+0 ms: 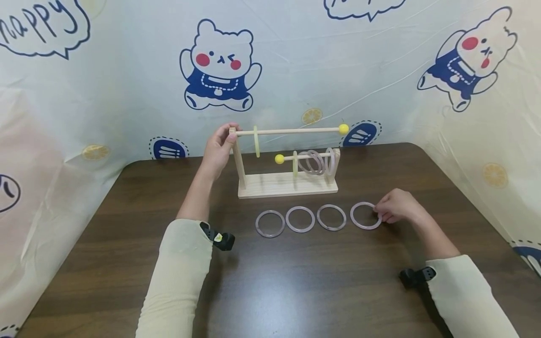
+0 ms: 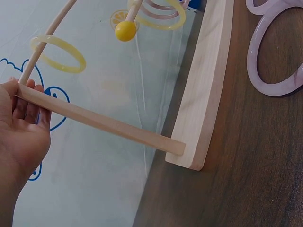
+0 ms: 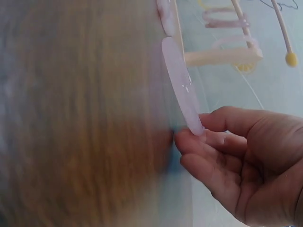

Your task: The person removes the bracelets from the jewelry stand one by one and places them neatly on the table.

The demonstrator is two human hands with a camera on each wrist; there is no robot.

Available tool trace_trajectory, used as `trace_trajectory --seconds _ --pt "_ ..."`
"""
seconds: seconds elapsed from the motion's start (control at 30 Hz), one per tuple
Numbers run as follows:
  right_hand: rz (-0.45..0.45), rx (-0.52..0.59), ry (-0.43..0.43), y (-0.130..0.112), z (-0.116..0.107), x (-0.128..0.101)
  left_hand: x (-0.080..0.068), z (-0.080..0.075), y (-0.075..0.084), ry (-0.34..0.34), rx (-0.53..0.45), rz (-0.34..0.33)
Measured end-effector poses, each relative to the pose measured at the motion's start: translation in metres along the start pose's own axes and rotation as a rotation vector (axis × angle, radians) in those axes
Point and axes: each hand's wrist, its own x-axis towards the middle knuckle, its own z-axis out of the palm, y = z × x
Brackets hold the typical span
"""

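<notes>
Our right hand (image 1: 397, 206) pinches the near edge of the rightmost pale ring (image 1: 365, 216), which lies flat on the table (image 1: 127, 244); it seems barely lifted. The wooden rack (image 1: 287, 184) stands ahead and to the left, its top rod (image 1: 291, 132) running left to right with its free end toward the ring, and our left hand (image 1: 217, 152) grips the rack's left post (image 1: 238, 159).

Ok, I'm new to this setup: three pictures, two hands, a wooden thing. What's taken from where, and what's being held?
There is no machine: a person works with bare hands, wearing one camera on the head and one on each wrist. The wide picture is the head view. The left hand grips the top of the wooden rack's left post. That rack carries one yellow ring on its upper rod and several rings on the lower rod. Four pink rings lie in a row on the dark table. The right hand pinches the rightmost ring by its edge. The two close-up pictures are the wrist views, showing each hand's grip.
</notes>
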Motion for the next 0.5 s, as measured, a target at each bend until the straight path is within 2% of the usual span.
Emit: trace_trajectory --seconds 0.5 --pt "0.017 -0.169 0.066 -0.0034 0.0035 0.0031 -0.0016 -0.0006 0.0015 -0.005 0.015 0.000"
